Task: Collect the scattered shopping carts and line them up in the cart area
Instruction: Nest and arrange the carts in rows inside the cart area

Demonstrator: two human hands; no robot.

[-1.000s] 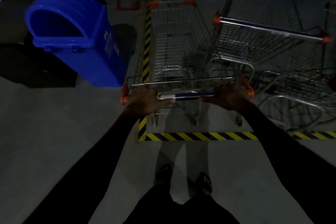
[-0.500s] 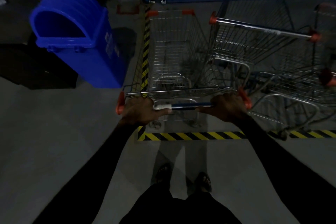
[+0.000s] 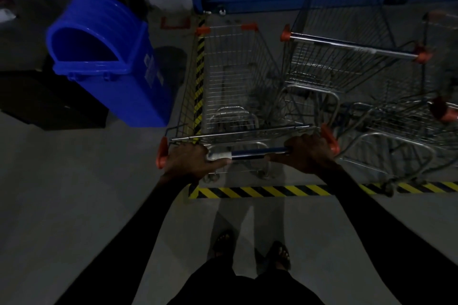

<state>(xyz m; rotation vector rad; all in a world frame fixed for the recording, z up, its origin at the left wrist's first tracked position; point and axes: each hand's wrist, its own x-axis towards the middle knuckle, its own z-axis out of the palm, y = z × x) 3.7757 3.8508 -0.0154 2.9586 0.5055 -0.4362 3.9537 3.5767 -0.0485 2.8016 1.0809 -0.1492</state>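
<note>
While a blue bin (image 3: 111, 62) stands at ten o'clock, a shopping cart (image 3: 238, 86) sits inside the striped floor tape (image 3: 262, 192), a second cart (image 3: 347, 57) at two o'clock; left hand (image 3: 190, 163) and right hand (image 3: 307, 153) grip its handle (image 3: 255, 153).

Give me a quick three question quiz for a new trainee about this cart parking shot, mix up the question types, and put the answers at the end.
1. True or false: both hands grip the handle of the cart being pushed.
2. What stands to the left of that cart? A) a blue bin B) a pallet C) a ladder
3. Fill in: the floor tape marking the cart area is yellow and ____.

Key: 1 true, the left hand and right hand both hold it. 2 A, the blue bin. 3 black.
</note>
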